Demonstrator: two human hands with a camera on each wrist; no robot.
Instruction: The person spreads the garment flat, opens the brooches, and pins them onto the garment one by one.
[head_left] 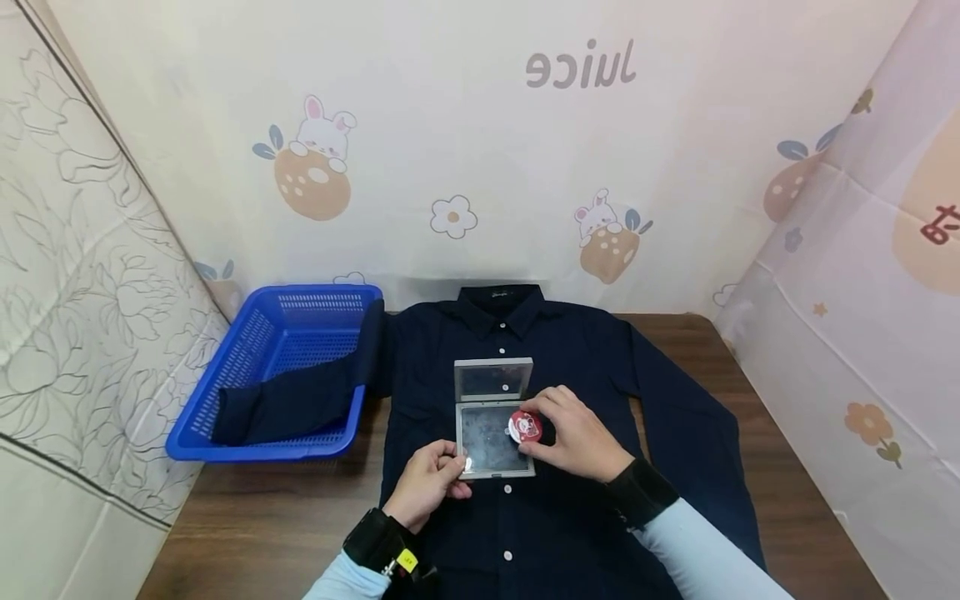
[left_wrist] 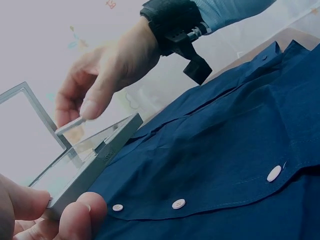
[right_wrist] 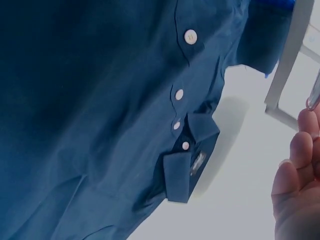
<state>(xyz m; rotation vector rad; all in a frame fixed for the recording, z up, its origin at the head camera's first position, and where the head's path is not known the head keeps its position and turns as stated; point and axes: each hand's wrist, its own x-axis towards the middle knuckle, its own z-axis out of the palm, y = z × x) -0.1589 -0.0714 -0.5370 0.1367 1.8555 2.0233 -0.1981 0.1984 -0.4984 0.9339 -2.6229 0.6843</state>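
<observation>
My left hand (head_left: 426, 487) grips the lower left corner of a clear, grey-framed hinged case (head_left: 487, 437), thumb on top and fingers beneath. The case stands unfolded, its lid tilted up at the back. Between thumb and fingers, my right hand (head_left: 573, 433) pinches a round red and white badge (head_left: 525, 427) over the right side of the lower panel. In the left wrist view the badge (left_wrist: 70, 126) appears edge-on, close above the clear panel. The right wrist view catches only the fingers (right_wrist: 300, 150) and part of the case frame (right_wrist: 287, 60) at its right edge.
Beneath the case, a dark navy button-up shirt (head_left: 577, 350) lies spread over the wooden table (head_left: 247, 517), collar at the back. One sleeve (head_left: 300, 400) hangs into a blue plastic basket (head_left: 255, 454) on the left. Printed curtains (head_left: 450, 125) enclose the back and sides.
</observation>
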